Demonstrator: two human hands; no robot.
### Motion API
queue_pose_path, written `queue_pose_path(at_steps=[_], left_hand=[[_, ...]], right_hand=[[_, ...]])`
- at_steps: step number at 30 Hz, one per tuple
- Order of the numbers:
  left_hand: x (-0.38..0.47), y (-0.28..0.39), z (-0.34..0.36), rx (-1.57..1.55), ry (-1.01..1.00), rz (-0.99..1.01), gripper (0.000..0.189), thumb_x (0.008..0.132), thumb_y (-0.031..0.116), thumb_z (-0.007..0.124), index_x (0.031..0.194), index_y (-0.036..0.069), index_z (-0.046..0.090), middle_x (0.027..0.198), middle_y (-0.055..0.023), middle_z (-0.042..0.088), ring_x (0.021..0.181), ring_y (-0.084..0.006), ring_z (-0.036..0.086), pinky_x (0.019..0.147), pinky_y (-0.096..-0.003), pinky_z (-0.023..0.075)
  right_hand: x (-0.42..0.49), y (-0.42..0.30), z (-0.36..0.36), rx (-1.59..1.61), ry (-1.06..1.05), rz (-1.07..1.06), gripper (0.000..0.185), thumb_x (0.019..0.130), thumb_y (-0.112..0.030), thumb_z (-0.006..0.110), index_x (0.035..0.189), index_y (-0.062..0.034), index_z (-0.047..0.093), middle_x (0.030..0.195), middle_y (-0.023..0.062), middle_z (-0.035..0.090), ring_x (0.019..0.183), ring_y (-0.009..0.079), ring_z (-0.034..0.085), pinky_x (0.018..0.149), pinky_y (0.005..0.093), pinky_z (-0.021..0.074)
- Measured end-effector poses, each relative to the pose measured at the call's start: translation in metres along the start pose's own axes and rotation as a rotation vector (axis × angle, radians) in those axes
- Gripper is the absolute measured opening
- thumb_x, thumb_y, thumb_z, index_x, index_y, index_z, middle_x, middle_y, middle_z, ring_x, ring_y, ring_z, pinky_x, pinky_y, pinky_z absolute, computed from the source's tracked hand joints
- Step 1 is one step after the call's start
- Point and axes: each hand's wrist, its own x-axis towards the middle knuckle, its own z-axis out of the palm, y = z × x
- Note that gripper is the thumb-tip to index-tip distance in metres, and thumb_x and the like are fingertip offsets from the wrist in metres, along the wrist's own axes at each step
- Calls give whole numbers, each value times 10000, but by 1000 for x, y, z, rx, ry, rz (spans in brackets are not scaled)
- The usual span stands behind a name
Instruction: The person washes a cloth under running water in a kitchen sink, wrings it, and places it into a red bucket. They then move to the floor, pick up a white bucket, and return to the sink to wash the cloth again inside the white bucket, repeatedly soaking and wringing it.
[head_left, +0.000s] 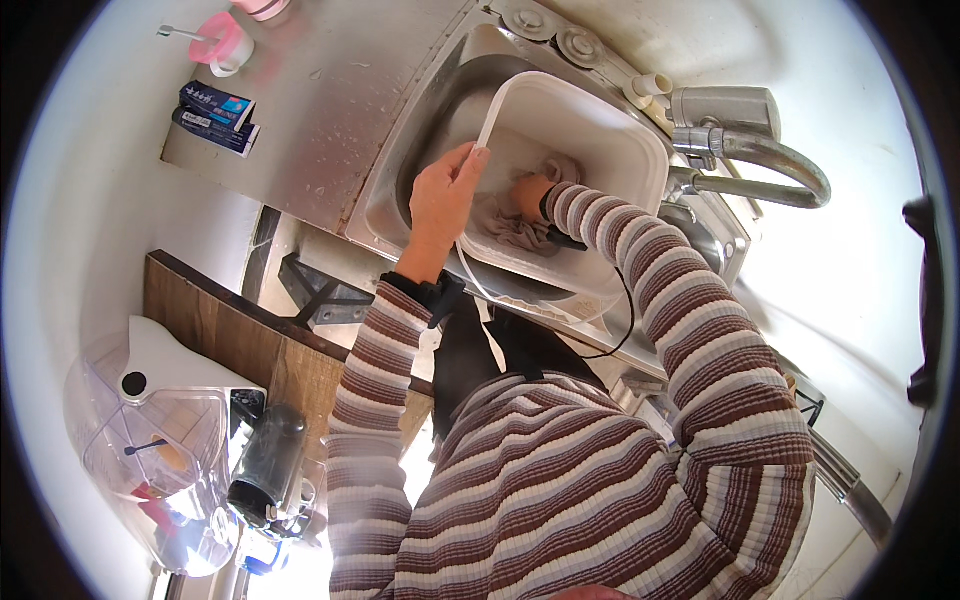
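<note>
A white plastic basin (600, 112) sits tilted in a stainless steel sink (442, 112). My left hand (448, 191) grips the basin's left rim between thumb and fingers. Inside the basin, my right hand (534, 196) is on a wet greyish-brown cloth (517, 231), which lies bunched on the bottom; the right fingers are partly hidden by the cloth and blurred, so their hold cannot be told. A black band is round each wrist. A thin white cord or strip hangs below the left hand, in front of the sink.
A curved metal faucet (795, 176) stands right of the basin. On the steel counter (322, 112) at left are toothpaste boxes or tubes (217, 120) and a pink and white cup (225, 45) with a toothbrush. A wooden shelf (300, 367) at lower left stands beside a clear plastic container (157, 465) and a dark bottle (270, 457).
</note>
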Motion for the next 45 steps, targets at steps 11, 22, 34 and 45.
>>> queue_pose_path(at_steps=[11,22,34,45], left_hand=[[0,1,1,-21,21,40,445,887,398,595,1101,9,631,682,-43,578,654,-100,508,633,-264,430],[0,2,3,-51,29,55,429,896,379,587,1081,-6,631,701,-44,589,676,-90,511,648,-260,436],[-1,6,2,-86,-1,25,399,877,347,614,1088,9,636,723,-36,598,688,-84,510,669,-244,436],[3,-5,1,-70,-78,-29,411,797,231,639,1154,28,615,757,-44,637,690,-85,529,691,-240,444]], right_hand=[[6,23,-8,330,131,150,235,770,-159,584,892,17,682,878,218,669,864,352,659,728,419,530],[-14,42,-27,1604,-131,100,238,868,-219,528,670,-88,550,644,31,534,594,130,510,487,250,359],[56,27,12,2107,709,-105,42,891,-77,512,862,-107,511,778,31,523,672,145,521,555,256,422],[38,41,25,1162,917,159,129,724,-121,642,807,-33,599,706,105,612,634,223,581,625,343,471]])
